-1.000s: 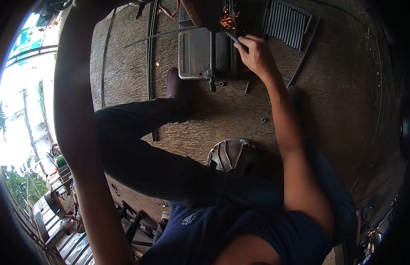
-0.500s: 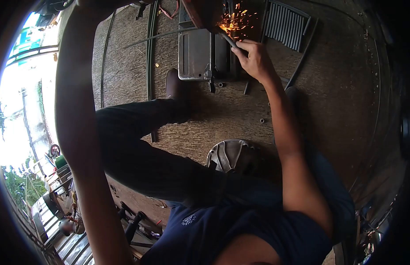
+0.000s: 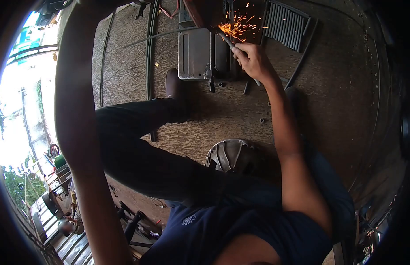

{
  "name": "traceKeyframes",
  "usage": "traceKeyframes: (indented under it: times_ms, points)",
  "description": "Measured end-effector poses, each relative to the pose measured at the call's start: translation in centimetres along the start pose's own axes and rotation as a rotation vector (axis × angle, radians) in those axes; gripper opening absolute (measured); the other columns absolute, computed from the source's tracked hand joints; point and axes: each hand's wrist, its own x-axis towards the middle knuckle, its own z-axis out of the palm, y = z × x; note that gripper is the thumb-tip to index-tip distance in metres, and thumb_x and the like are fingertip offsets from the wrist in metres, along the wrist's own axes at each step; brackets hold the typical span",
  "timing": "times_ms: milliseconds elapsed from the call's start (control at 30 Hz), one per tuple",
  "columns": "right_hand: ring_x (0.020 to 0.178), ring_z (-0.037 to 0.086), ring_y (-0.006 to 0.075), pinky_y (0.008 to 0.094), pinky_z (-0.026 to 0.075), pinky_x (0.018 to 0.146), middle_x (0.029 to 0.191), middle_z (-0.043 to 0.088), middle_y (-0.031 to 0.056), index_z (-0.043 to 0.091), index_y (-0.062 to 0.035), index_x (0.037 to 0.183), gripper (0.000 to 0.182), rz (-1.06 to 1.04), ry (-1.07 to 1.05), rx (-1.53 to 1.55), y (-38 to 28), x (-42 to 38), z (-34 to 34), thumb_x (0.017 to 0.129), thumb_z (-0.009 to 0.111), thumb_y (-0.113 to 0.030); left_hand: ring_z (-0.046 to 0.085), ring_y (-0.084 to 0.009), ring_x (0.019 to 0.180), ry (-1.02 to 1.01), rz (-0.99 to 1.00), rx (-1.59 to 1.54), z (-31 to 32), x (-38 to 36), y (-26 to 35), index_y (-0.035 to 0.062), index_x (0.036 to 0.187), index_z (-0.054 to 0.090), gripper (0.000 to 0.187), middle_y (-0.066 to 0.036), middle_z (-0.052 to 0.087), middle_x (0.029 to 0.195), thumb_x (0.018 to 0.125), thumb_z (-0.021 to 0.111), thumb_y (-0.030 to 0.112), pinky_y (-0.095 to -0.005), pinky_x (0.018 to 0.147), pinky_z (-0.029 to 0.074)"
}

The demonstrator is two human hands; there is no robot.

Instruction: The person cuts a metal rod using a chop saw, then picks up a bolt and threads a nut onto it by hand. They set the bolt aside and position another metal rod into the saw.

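My right hand [image 3: 253,59] is closed around a thin metal rod [image 3: 227,40], whose lower end shows below the palm. The rod's upper tip meets the dark lower edge of a reddish-brown piece [image 3: 194,12], where orange sparks [image 3: 236,28] fly off to the right. My left arm reaches up the left side of the view. My left hand [image 3: 103,5] is dark and cut off by the top edge, so its fingers and anything in them are hidden. Behind the sparks lies a grey metal box-like frame [image 3: 195,55] with a clamp at its front.
A ribbed metal grille [image 3: 286,26] lies at the upper right, beside a long bar [image 3: 302,55]. Long thin bars [image 3: 150,66] run along the floor at left. A round ribbed metal casting [image 3: 229,154] sits near my legs. Another person [image 3: 75,221] is at the far lower left.
My right hand has shifted slightly down and right along with the rod, and the rod's lower end now shows under the palm. The spray of sparks has changed shape.
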Motion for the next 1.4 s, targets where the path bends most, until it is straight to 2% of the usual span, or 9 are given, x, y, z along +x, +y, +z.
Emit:
traceKeyframes:
  times_ms: [200,300,533,600,1033,1133,1233,1333,1400]
  points:
    - [0.059,0.062,0.0264,0.0377,0.048,0.059,0.065,0.063,0.015,0.067,0.0031,0.087,0.025,-0.156,0.195,-0.057,0.1,0.0,0.9,0.092,0.063,-0.021,0.056,-0.0136,0.084,-0.22,0.068,-0.166,-6.2,2.3,-2.2,0.0117,0.117,0.059,0.037,0.001,0.055,0.089,0.091,0.048,0.036,-0.059,0.101,0.044]
    - [0.056,0.06,0.027,0.039,0.046,0.057,0.063,0.06,0.0158,0.067,0.0037,0.087,0.026,-0.155,0.14,-0.056,0.6,0.1,0.6,0.091,0.064,-0.021,0.056,-0.0144,0.079,-0.206,0.042,-0.044,-2.3,0.5,-0.6,0.012,0.103,0.064,0.03,0.001,0.056,0.085,0.091,0.049,0.035,-0.0598,0.1,0.044]
    - [0.055,0.059,0.0245,0.0393,0.045,0.057,0.059,0.058,0.0145,0.065,0.0045,0.083,0.026,-0.002,-0.028,-0.03,-0.5,-0.1,-0.2,0.092,0.062,-0.019,0.055,-0.0133,0.083,-0.223,0.017,-0.255,-6.3,2.7,-2.0,0.009,0.121,0.057,0.042,-0.001,0.054,0.089,0.092,0.042,0.036,-0.0573,0.099,0.046]
    - [0.052,0.051,0.0074,0.0272,0.042,0.047,0.059,0.053,0.0014,0.062,0.0024,0.085,0.027,-0.014,-0.06,0.005,-0.1,-0.2,-0.1,0.098,0.055,-0.021,0.052,-0.0117,0.087,-0.273,0.18,0.0,-4.0,2.0,-1.8,0.0084,0.131,0.05,0.048,-0.001,0.053,0.092,0.093,0.039,0.034,-0.0534,0.099,0.046]
    - [0.053,0.049,0.0053,0.0239,0.046,0.047,0.061,0.051,-0.0011,0.06,0.0017,0.083,0.028,0.114,-0.199,0.319,0.5,0.1,0.2,0.1,0.051,-0.019,0.05,-0.0076,0.08,-0.36,0.055,-0.137,-5.8,2.5,-1.8,0.0112,0.129,0.053,0.045,0.004,0.047,0.083,0.094,0.041,0.037,-0.0496,0.099,0.046]
    - [0.054,0.049,0.0055,0.0232,0.045,0.047,0.064,0.051,-0.0012,0.062,0.0036,0.089,0.026,0.088,-0.223,0.371,0.6,0.2,0.2,0.1,0.05,-0.017,0.051,-0.0082,0.079,-0.414,0.227,0.091,-5.4,2.7,-2.0,0.0113,0.127,0.055,0.046,0.004,0.049,0.083,0.094,0.042,0.039,-0.052,0.099,0.046]
    - [0.058,0.05,0.0055,0.0221,0.045,0.048,0.069,0.053,-0.0007,0.063,0.0057,0.095,0.026,0.093,-0.228,0.529,0.3,0.1,0.1,0.101,0.049,-0.016,0.052,-0.0099,0.083,-0.303,0.03,-0.212,-6.6,3.1,-1.9,0.0113,0.129,0.054,0.048,0.002,0.051,0.088,0.093,0.04,0.04,-0.0549,0.101,0.045]
    - [0.06,0.052,0.0066,0.0229,0.046,0.05,0.075,0.058,0.0034,0.063,0.0077,0.094,0.029,0.126,-0.278,0.68,0.4,0.1,-0.6,0.101,0.049,-0.017,0.052,-0.0114,0.089,-0.266,0.071,0.042,-2.9,0.7,-0.8,0.0108,0.129,0.054,0.049,0.0,0.052,0.094,0.093,0.038,0.039,-0.0558,0.103,0.043]
    - [0.062,0.051,0.0065,0.0211,0.045,0.053,0.077,0.06,0.0048,0.061,0.0056,0.101,0.025,0.159,-0.183,0.74,0.4,0.1,-1.0,0.101,0.048,-0.016,0.053,-0.0119,0.093,-0.512,0.135,0.019,-4.3,1.3,-1.2,0.0115,0.129,0.054,0.048,0.001,0.053,0.097,0.093,0.037,0.038,-0.0552,0.103,0.043]
